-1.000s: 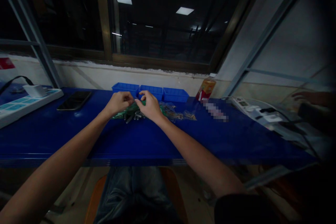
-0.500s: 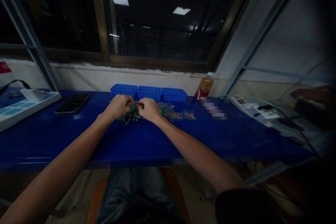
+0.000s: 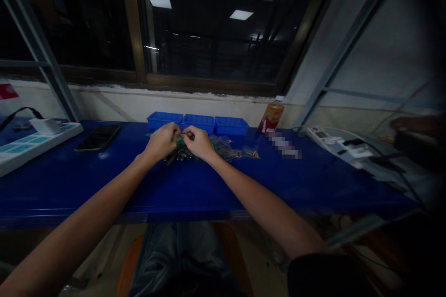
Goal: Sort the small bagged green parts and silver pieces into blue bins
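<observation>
My left hand (image 3: 160, 141) and my right hand (image 3: 199, 142) meet fingertip to fingertip over a pile of small green and dark parts (image 3: 177, 154) on the blue table (image 3: 209, 181). Both hands are pinched together on a small thin piece between them; the light is too dim to name it. Clear plastic bags with small metal parts (image 3: 237, 150) lie just right of my right hand. Three blue bins (image 3: 198, 123) stand in a row right behind my hands.
A black phone (image 3: 98, 137) lies at the left, with a white power strip (image 3: 31, 141) beyond it. A bottle (image 3: 272, 118) stands by the wall. At the right are a white device with cables (image 3: 341, 146) and another person's hand (image 3: 414, 125).
My hands have drawn closer together and lifted slightly above the pile, fingertips now meeting. The view has barely shifted.
</observation>
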Demonstrator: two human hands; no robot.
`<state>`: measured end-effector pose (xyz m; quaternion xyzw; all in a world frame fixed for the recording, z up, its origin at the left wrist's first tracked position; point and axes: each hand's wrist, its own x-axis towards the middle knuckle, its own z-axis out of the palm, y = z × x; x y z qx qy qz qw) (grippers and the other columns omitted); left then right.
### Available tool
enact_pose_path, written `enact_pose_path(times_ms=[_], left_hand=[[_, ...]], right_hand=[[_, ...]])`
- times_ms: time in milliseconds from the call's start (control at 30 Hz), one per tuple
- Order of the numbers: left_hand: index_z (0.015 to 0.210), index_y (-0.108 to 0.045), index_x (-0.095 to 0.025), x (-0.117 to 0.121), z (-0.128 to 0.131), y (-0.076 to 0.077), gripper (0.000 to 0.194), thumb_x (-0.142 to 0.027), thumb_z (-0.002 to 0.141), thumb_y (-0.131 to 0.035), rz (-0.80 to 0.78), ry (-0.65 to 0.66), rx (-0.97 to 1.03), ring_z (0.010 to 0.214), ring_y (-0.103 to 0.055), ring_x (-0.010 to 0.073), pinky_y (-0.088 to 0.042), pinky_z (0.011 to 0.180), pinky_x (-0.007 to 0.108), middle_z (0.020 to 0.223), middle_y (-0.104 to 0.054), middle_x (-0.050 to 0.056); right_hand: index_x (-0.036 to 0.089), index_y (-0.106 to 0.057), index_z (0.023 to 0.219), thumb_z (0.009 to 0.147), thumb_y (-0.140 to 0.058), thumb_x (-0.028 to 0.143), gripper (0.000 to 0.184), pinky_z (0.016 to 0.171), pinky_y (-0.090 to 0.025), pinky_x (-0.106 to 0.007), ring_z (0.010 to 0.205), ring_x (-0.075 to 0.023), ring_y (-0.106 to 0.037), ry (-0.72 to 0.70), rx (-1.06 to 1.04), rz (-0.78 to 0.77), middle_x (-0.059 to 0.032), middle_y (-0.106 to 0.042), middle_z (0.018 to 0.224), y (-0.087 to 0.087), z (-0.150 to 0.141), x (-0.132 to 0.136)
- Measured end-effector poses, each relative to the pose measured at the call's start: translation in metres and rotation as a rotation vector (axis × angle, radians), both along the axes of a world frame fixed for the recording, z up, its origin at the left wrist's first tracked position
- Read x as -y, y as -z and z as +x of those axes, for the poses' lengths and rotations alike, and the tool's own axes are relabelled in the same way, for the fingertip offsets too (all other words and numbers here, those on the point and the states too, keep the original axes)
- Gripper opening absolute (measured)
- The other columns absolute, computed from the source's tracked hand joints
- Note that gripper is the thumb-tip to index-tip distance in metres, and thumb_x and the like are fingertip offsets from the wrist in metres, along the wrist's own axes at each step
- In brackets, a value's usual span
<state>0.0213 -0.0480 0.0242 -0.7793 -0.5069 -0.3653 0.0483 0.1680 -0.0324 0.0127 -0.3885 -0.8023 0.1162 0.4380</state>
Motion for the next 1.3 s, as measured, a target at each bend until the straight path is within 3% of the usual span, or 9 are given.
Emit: enact_pose_path(times_ms=[133, 267, 333, 500, 600, 767, 900, 1067, 1300], left_hand=[[0.083, -0.06, -0.015, 0.0, 0.0, -0.003, 0.021, -0.03, 0.076, -0.047, -0.124, 0.073, 0.279, 0.078, -0.057, 0.0206, -0.041, 0.07, 0.029, 0.083, -0.064, 0.008], [0.08, -0.06, -0.012, 0.001, -0.003, -0.007, 0.033, -0.04, 0.077, -0.043, -0.543, 0.202, 0.779, 0.065, -0.056, 0.0175, -0.038, 0.053, 0.026, 0.072, -0.062, 0.008], [0.073, -0.059, -0.012, 0.003, -0.004, -0.009, 0.032, -0.042, 0.074, -0.049, -0.654, 0.306, 0.895, 0.059, -0.053, 0.0143, -0.036, 0.05, 0.023, 0.065, -0.059, 0.005], [0.067, -0.057, -0.012, 0.006, -0.007, -0.013, 0.025, -0.035, 0.063, -0.065, -0.554, 0.363, 0.756, 0.054, -0.047, 0.0088, -0.032, 0.05, 0.02, 0.06, -0.054, 0.0], [0.072, -0.057, -0.012, 0.003, -0.01, -0.011, 0.026, -0.037, 0.066, -0.061, -0.457, 0.294, 0.688, 0.055, -0.05, 0.0107, -0.034, 0.05, 0.021, 0.061, -0.056, 0.001], [0.075, -0.06, -0.013, 0.004, -0.01, -0.008, 0.021, -0.031, 0.071, -0.051, -0.241, 0.151, 0.324, 0.059, -0.055, 0.0141, -0.037, 0.055, 0.023, 0.064, -0.06, 0.003], [0.071, -0.06, -0.014, 0.011, -0.004, -0.009, 0.015, -0.02, 0.071, -0.046, -0.03, 0.088, -0.004, 0.056, -0.052, 0.013, -0.034, 0.055, 0.023, 0.061, -0.058, 0.001], [0.07, -0.057, -0.016, 0.014, -0.002, -0.011, 0.015, -0.019, 0.074, -0.043, 0.071, 0.065, -0.178, 0.06, -0.051, 0.0149, -0.034, 0.056, 0.025, 0.065, -0.057, 0.003], [0.081, -0.06, -0.015, 0.01, -0.003, -0.008, 0.026, -0.038, 0.077, -0.049, -0.044, -0.042, 0.135, 0.067, -0.055, 0.0173, -0.038, 0.061, 0.026, 0.072, -0.062, 0.005]], right_hand=[[0.017, -0.058, 0.084, 0.083, -0.045, 0.022, 0.014, 0.073, -0.041, -0.026, 0.079, -0.0155, -0.057, 0.084, 0.097, 0.236, -0.0041, -0.062, 0.081, -0.004, 0.006, 0.001], [0.016, -0.059, 0.092, 0.087, -0.039, 0.02, 0.021, 0.085, -0.039, -0.029, 0.09, -0.0176, -0.053, 0.036, 0.186, 0.41, -0.0078, -0.061, 0.09, -0.008, 0.01, 0.003], [0.015, -0.059, 0.095, 0.086, -0.038, 0.017, 0.022, 0.087, -0.038, -0.03, 0.092, -0.0176, -0.052, -0.01, 0.217, 0.443, -0.0078, -0.061, 0.091, -0.008, 0.01, 0.003], [0.018, -0.056, 0.102, 0.079, -0.04, 0.008, 0.03, 0.088, -0.04, -0.031, 0.096, -0.0177, -0.052, -0.05, 0.11, 0.41, -0.0061, -0.06, 0.098, -0.008, 0.008, 0.003], [0.016, -0.05, 0.111, 0.076, -0.038, 0.004, 0.039, 0.081, -0.044, -0.029, 0.087, -0.0155, -0.057, -0.055, -0.046, 0.23, -0.0051, -0.061, 0.091, -0.006, 0.006, 0.0], [0.015, -0.055, 0.098, 0.077, -0.05, 0.021, 0.022, 0.066, -0.045, -0.027, 0.071, -0.0142, -0.058, -0.083, -0.091, -0.06, -0.0029, -0.062, 0.079, -0.002, 0.001, -0.001], [0.016, -0.057, 0.086, 0.073, -0.053, 0.018, 0.014, 0.068, -0.042, -0.026, 0.074, -0.0145, -0.056, -0.098, 0.083, 0.07, -0.0025, -0.062, 0.079, -0.001, 0.004, -0.001], [0.017, -0.057, 0.081, 0.079, -0.047, 0.018, 0.009, 0.068, -0.04, -0.025, 0.076, -0.0151, -0.055, -0.059, 0.251, 0.231, -0.003, -0.061, 0.079, -0.006, 0.011, 0.0], [0.016, -0.057, 0.089, 0.087, -0.04, 0.021, 0.018, 0.073, -0.036, -0.031, 0.083, -0.0194, -0.052, 0.193, 0.467, 0.514, -0.0069, -0.059, 0.084, -0.013, 0.01, 0.01]])
